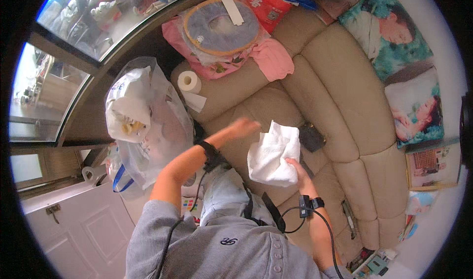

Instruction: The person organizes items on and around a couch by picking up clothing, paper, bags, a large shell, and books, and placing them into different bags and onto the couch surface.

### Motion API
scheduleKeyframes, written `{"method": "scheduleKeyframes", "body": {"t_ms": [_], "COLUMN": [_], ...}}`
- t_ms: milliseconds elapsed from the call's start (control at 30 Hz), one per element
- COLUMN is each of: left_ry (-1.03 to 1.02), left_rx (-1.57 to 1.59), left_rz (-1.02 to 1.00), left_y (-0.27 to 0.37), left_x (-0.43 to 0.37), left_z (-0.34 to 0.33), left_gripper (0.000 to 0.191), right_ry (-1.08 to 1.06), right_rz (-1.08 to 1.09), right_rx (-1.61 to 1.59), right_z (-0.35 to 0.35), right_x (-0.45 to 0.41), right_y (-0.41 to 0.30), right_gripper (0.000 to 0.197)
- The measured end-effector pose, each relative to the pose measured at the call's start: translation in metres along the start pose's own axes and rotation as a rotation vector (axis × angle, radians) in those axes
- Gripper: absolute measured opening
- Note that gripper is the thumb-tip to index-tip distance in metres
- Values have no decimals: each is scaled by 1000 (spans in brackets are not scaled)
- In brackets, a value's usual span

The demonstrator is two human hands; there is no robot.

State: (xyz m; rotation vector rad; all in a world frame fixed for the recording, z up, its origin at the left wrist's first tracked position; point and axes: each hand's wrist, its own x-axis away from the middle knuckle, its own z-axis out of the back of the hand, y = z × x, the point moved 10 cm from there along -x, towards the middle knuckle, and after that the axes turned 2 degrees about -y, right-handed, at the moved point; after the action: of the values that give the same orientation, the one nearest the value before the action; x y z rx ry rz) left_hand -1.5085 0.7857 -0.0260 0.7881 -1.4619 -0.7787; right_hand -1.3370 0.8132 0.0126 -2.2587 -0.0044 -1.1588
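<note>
My right hand (298, 171) grips the lower right edge of a folded white cloth (274, 155), with the thumb on its upper face and the other fingers hidden. The cloth is held up above a brown sofa. My left hand (245, 126), blurred, is just left of the cloth's upper corner and apart from it. Whether its fingers are apart or closed is unclear. Both wrists wear black straps with devices and cables. A small black object (312, 136) lies on the sofa right of the cloth.
Beyond my hands, the brown sofa (332, 79) holds a paper roll (189, 82), pink fabric (273, 59), a round hoop-edged item (221, 25) and a red bag (264, 5). A large clear plastic bag (168, 131) stands at left. Cushions with printed pictures (417, 109) line the right side.
</note>
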Motion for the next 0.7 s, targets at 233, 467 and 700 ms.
{"method": "scheduleKeyframes", "body": {"t_ms": [233,467,700], "left_ry": [1191,1168,1056], "left_rx": [-645,-399,-92], "left_rz": [259,513,668], "left_y": [-41,-86,-110], "left_x": [50,40,33], "left_z": [300,368,342], "left_gripper": [75,97,87], "right_ry": [61,202,260], "right_rz": [-108,-106,-157], "right_rx": [-29,-46,156], "right_z": [18,65,11], "right_x": [-51,-72,-92], "right_y": [14,19,-30], "right_gripper": [52,56,54]}}
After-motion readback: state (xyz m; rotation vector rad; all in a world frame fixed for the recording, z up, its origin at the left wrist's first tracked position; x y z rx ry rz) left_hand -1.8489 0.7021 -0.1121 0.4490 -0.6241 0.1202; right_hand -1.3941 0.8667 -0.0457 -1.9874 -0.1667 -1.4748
